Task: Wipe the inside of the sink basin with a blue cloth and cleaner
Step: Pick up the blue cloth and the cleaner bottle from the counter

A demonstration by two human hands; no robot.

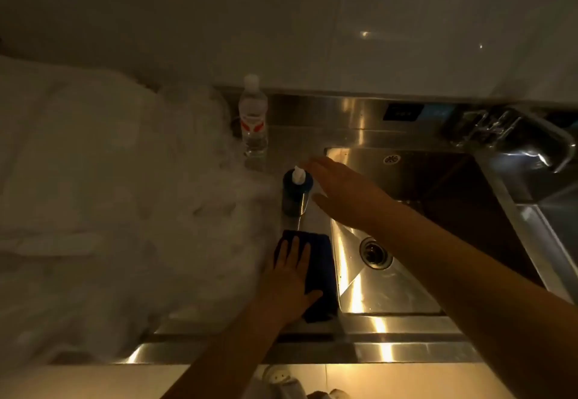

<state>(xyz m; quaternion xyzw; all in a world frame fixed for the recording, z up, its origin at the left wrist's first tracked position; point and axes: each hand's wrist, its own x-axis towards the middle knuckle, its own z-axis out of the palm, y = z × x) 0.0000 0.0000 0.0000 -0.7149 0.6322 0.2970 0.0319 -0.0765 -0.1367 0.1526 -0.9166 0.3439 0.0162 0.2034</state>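
A dark blue cloth [322, 261] lies flat on the steel counter just left of the sink basin [416, 186]. My left hand [289, 280] rests palm down on the cloth with its fingers spread. A dark blue cleaner bottle [295, 194] with a white pump top stands upright beyond the cloth. My right hand [347, 194] hovers open right beside that bottle, fingertips near its pump, holding nothing. The basin is stainless steel with a round drain [375, 253] near its left side.
A clear water bottle [253, 120] with a red and white label stands behind the cleaner. A large white crumpled sheet [109, 195] covers the counter on the left. The tap [513, 136] sits at the back right. A second basin [550, 220] adjoins on the right.
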